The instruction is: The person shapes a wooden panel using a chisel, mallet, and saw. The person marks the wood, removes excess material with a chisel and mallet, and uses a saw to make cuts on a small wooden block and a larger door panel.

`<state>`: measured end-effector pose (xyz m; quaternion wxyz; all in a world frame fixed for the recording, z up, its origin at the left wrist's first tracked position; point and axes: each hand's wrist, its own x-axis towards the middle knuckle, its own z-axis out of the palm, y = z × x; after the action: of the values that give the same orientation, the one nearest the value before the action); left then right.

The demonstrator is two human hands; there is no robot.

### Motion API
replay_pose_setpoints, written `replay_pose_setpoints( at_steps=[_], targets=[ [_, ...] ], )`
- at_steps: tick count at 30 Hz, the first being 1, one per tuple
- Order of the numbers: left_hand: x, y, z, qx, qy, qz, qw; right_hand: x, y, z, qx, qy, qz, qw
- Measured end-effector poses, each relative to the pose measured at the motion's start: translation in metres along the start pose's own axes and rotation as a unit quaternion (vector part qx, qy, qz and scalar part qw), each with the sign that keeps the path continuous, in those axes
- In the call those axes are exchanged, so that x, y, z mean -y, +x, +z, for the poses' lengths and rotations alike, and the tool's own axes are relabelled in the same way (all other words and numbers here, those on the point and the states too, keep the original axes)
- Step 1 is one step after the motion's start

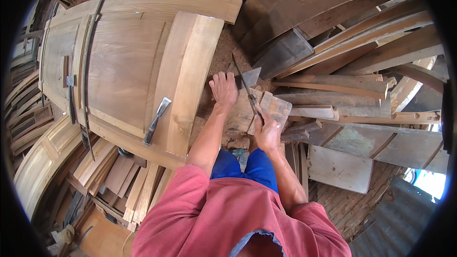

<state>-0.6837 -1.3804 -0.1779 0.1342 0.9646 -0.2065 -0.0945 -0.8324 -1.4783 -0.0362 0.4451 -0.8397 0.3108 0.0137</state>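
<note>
My right hand [267, 131] is wrapped round the handle of a hand tool with a long, narrow dark blade [243, 80]. The blade is seen almost edge-on, so whether it is a saw cannot be told; it slants up and left. Under and beside it lies a dark grey board [252, 76] with a pointed end. My left hand [223, 89] bears down on this board with bent fingers, left of the blade. Below, a worn wooden block [281, 109] stands before my knees. A chisel [157, 121] rests on the wooden panel at my left, apart from both hands.
The large panelled wooden door [126, 57] lies at left, with a pale plank [190, 71] on it. A long dark bar clamp [89, 57] spans it, near a second chisel [71, 93]. Stacked boards [333, 95] crowd the right. Sawdust [226, 52] covers the ground ahead.
</note>
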Motion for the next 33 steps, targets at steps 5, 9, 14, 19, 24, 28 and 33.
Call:
replay_pose_setpoints(
  at_steps=[5, 9, 14, 19, 24, 28, 33],
  targets=[
    [-0.008, -0.009, 0.016, -0.07, 0.005, -0.063, 0.996, 0.02, -0.011, -0.01, 0.049, -0.038, 0.035, 0.997],
    [0.0, -0.018, 0.02, -0.108, 0.0, -0.007, 0.994, 0.032, -0.002, -0.013, 0.045, -0.024, 0.028, 0.998],
    [-0.01, -0.012, 0.005, -0.095, -0.057, 0.025, 0.994, 0.013, 0.069, 0.041, 0.03, -0.033, 0.046, 0.998],
    [0.002, -0.011, 0.013, -0.081, -0.031, -0.01, 0.996, 0.057, 0.012, -0.017, 0.111, -0.016, 0.082, 0.99],
    [0.0, -0.006, 0.009, -0.052, -0.019, -0.005, 0.998, 0.047, -0.003, -0.014, 0.087, -0.022, 0.076, 0.993],
    [-0.011, -0.005, 0.002, -0.074, -0.054, 0.01, 0.996, 0.004, 0.064, 0.036, -0.002, -0.026, -0.018, 0.999],
    [0.003, -0.016, 0.016, -0.035, 0.0, -0.038, 0.999, 0.042, -0.051, -0.031, 0.065, -0.033, 0.055, 0.996]
  ],
)
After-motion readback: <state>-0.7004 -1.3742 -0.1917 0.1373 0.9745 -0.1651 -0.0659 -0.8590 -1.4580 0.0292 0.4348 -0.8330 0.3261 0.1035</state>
